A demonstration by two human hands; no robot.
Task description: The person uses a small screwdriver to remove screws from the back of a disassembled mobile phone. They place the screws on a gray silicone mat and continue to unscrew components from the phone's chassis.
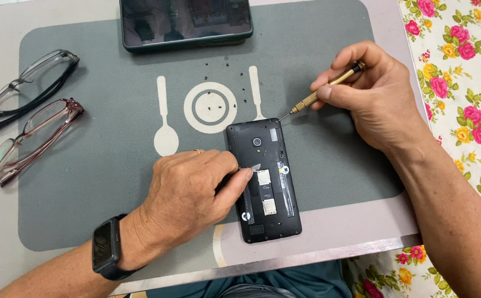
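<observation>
On the grey placemat (113, 182) with a white spoon-plate-and-fork print, which covers most of the table (361, 237), lies a black smartphone with its back cover removed (263, 179), lengthwise and a little below centre, toward six o'clock. Its exposed back is a matt black frame with rounded corners, a small round camera lens near the top, two pale metal card slots stacked down the middle, a white sticker at the right edge and another white mark at the lower left. The left hand (188, 196), with a black watch on its wrist, presses on the phone's left edge from nine o'clock, thumb and fingers bent against the frame. The right hand (375, 94), at two o'clock from the phone, pinches a slim brass-coloured precision screwdriver (328, 88) between thumb and fingers, its fine tip touching the phone's top right corner. Tiny black screws (214, 105) lie scattered on and around the printed plate, at twelve o'clock from the phone. At the far edge rests a dark tablet in a green case (185, 25). Two pairs of spectacles, one black-framed (28, 88) and one brownish (31, 140), lie at ten o'clock. A floral cloth (461, 83) shows at three o'clock.
</observation>
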